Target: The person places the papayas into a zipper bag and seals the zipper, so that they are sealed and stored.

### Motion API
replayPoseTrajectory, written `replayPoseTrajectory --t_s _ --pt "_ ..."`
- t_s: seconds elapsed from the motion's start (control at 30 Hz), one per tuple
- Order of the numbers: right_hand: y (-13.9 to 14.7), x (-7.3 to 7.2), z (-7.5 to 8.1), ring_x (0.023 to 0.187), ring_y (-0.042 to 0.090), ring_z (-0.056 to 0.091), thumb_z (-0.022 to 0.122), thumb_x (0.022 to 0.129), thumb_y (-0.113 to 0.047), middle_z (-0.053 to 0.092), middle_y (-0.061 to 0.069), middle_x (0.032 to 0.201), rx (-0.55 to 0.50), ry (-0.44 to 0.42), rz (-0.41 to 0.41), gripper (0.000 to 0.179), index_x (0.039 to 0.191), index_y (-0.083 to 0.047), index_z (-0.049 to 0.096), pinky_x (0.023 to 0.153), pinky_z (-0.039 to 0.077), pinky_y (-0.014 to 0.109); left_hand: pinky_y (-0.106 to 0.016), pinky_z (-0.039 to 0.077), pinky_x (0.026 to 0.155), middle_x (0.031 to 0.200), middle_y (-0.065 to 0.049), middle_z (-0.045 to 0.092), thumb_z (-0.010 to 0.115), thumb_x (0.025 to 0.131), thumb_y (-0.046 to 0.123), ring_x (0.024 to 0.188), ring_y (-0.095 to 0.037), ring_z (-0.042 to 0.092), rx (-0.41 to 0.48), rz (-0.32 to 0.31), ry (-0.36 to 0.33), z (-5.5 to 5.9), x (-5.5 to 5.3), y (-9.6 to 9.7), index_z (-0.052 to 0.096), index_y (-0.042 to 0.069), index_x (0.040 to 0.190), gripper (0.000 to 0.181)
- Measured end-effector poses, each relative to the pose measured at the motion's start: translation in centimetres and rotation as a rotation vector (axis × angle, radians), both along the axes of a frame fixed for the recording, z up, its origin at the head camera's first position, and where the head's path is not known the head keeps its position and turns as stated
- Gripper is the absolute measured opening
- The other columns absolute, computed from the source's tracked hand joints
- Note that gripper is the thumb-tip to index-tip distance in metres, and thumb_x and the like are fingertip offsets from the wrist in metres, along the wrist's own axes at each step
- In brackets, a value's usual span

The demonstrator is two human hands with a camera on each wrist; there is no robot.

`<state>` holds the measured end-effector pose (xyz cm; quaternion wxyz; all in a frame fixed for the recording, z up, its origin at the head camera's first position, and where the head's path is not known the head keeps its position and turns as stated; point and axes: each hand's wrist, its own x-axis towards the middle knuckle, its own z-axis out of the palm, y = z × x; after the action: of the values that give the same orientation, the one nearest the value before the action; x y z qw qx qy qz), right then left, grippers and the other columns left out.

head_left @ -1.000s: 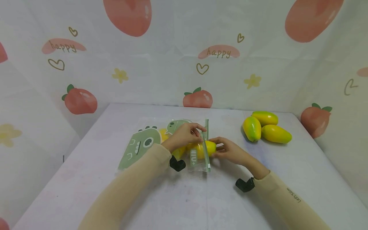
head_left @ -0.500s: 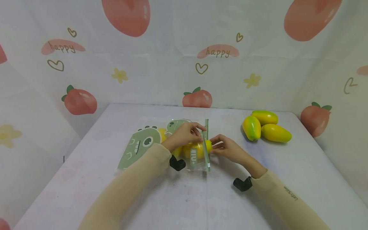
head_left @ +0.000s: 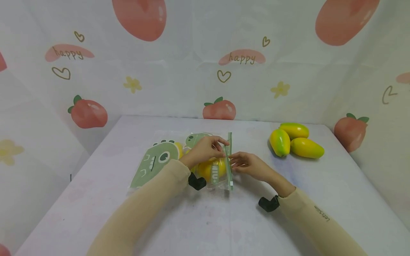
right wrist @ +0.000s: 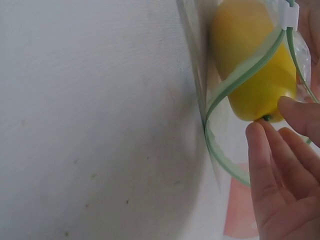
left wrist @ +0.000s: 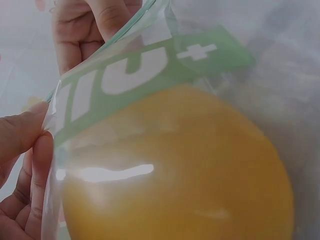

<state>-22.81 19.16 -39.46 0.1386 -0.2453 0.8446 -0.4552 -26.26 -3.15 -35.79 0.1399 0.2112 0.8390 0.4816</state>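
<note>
A clear zip bag [head_left: 157,160] with green dinosaur prints lies in the middle of the table. My left hand [head_left: 205,151] pinches the bag's edge by its green zip strip [head_left: 229,170], thumb against fingers in the left wrist view. Just inside the mouth lies a yellow mango [right wrist: 250,60], seen through the plastic as a large yellow mango [left wrist: 190,170]. My right hand [head_left: 251,166] is at the opening, its extended fingertips [right wrist: 256,132] touching the mango's stem end. More yellow shows deeper in the bag, partly hidden by prints and my left hand.
Three yellow-green mangoes, among them the nearest one [head_left: 307,148], lie together at the table's back right. A patterned cloth backdrop [head_left: 179,71] stands behind the table [head_left: 179,220]. On the zip strip sits a white slider [right wrist: 289,15].
My right hand has moved a little left, and the mango has slid fully past the zip strip into the bag. The left hand has stayed at the bag's edge.
</note>
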Motion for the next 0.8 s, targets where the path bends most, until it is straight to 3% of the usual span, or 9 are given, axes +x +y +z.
replayPoseTrajectory --t_s 0.27,0.8 --pt "0.0 0.0 0.3 0.109 0.029 0.065 0.062 0.094 -0.008 0.065 0.019 0.122 0.000 -0.055 0.036 0.042 0.133 -0.001 0.051 0.093 0.051 0.043 -0.022 0.048 0.066 0.082 -0.004 0.062 0.075 0.084 0.010 0.074 -0.018 0.057 -0.007 -0.002 0.009 0.0 0.0 0.0 0.067 0.011 0.118 0.035" --pt "1.0 0.0 0.6 0.112 0.034 0.062 0.061 0.095 -0.012 0.064 0.021 0.123 -0.041 -0.021 0.010 0.042 0.133 0.002 0.051 0.091 0.053 0.038 -0.022 0.049 0.064 0.081 -0.004 0.062 0.076 0.083 0.010 0.072 -0.018 0.057 -0.002 0.003 -0.014 0.0 -0.1 -0.1 0.067 0.010 0.118 0.037"
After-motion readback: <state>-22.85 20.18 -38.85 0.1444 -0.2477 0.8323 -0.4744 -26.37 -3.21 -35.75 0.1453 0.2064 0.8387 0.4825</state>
